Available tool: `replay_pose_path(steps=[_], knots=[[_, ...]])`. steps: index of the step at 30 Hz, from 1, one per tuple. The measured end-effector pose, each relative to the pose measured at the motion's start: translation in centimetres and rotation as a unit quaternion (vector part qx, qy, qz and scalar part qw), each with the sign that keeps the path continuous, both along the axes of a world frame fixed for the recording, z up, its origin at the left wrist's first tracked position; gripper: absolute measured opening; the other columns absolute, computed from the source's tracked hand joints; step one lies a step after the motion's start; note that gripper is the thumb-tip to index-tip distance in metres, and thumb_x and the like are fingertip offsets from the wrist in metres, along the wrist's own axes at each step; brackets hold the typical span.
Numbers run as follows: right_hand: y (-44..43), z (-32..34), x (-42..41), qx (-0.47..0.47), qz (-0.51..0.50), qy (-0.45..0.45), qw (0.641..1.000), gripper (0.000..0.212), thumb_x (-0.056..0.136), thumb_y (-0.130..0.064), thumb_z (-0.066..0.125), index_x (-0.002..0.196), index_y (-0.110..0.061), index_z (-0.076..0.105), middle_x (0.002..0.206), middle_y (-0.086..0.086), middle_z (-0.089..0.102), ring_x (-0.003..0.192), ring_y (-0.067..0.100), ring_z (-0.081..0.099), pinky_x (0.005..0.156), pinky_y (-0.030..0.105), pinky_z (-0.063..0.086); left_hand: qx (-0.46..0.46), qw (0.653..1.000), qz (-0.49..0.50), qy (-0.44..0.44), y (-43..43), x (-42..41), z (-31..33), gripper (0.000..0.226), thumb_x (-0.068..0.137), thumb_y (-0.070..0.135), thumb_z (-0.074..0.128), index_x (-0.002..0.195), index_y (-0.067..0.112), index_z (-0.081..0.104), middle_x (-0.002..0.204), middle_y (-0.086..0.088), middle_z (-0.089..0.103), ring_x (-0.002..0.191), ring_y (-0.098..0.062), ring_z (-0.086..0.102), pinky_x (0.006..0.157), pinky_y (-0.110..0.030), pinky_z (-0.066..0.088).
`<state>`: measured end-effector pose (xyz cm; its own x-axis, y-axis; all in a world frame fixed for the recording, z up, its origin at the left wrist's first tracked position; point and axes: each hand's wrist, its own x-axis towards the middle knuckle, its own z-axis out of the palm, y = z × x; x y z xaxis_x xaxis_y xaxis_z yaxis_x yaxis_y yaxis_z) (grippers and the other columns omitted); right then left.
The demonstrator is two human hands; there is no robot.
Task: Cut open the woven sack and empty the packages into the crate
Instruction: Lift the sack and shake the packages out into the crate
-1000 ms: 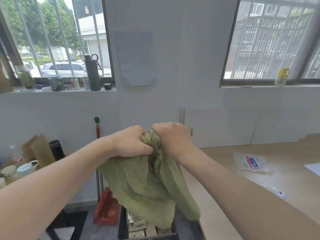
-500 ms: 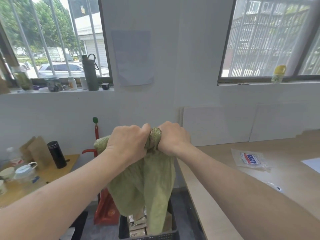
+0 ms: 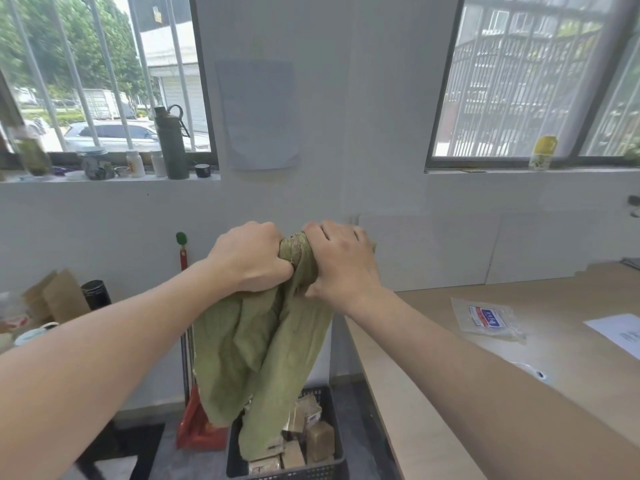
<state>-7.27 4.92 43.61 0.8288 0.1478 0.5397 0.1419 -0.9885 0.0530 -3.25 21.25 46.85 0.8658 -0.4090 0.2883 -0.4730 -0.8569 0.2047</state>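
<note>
A green woven sack [image 3: 263,355] hangs limp from both my fists, held up at chest height. My left hand [image 3: 251,259] and my right hand [image 3: 341,261] grip its bunched top end side by side. The sack's lower end dangles into a black plastic crate [image 3: 332,410] on the floor. Several brown and tan packages [image 3: 311,434] lie in the crate, partly hidden by the sack.
A wooden table [image 3: 519,358] stretches along the right, with a clear plastic bag [image 3: 486,318] and a sheet of paper [image 3: 620,332] on it. A red dustpan [image 3: 197,427] stands left of the crate. A second table [image 3: 20,337] with cups sits far left.
Both hands have lifted the sack higher, so more of the crate and its packages shows below. The sack hangs slacker and narrower than before.
</note>
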Motion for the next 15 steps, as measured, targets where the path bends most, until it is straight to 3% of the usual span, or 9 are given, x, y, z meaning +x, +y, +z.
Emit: replay_pose_path(steps=[4, 8, 11, 15], knots=[[0.3, 0.0, 0.4, -0.026, -0.02, -0.086, 0.996, 0.057, 0.046, -0.012, 0.086, 0.098, -0.017, 0.062, 0.089, 0.002, 0.066, 0.08, 0.031, 0.062, 0.07, 0.036, 0.037, -0.057, 0.994, -0.016, 0.092, 0.0, -0.6, 0.3, 0.028, 0.066, 0.024, 0.072, 0.055, 0.012, 0.049, 0.055, -0.002, 0.054, 0.052, -0.027, 0.049, 0.048, -0.03, 0.039], [0.4, -0.2, 0.7, -0.029, -0.013, -0.145, 0.989, 0.047, 0.04, -0.002, 0.081, 0.079, -0.018, 0.06, 0.069, 0.0, 0.062, 0.062, 0.03, 0.058, 0.061, 0.032, 0.027, -0.093, 0.982, -0.041, 0.159, 0.2, -1.5, 0.6, 0.029, 0.068, 0.017, 0.075, 0.057, 0.012, 0.048, 0.053, -0.001, 0.045, 0.049, -0.023, 0.041, 0.049, -0.033, 0.034], [0.8, -0.2, 0.5, -0.028, -0.003, -0.14, 0.99, 0.04, 0.045, -0.006, 0.08, 0.074, -0.021, 0.056, 0.066, -0.002, 0.062, 0.061, 0.029, 0.058, 0.061, 0.031, 0.025, -0.087, 0.975, -0.057, 0.197, 0.7, -1.7, 0.8, 0.028, 0.068, 0.018, 0.074, 0.057, 0.014, 0.049, 0.052, 0.0, 0.045, 0.046, -0.021, 0.042, 0.05, -0.033, 0.035], [1.7, 0.4, 0.0, -0.02, -0.006, -0.026, 0.999, 0.018, 0.079, -0.015, 0.062, 0.078, -0.028, 0.05, 0.085, -0.002, 0.071, 0.085, 0.029, 0.064, 0.07, 0.034, 0.03, -0.043, 0.977, -0.072, 0.198, 1.4, -2.0, 0.4, 0.031, 0.071, 0.029, 0.075, 0.061, 0.014, 0.051, 0.053, 0.005, 0.051, 0.048, -0.019, 0.05, 0.05, -0.03, 0.042]])
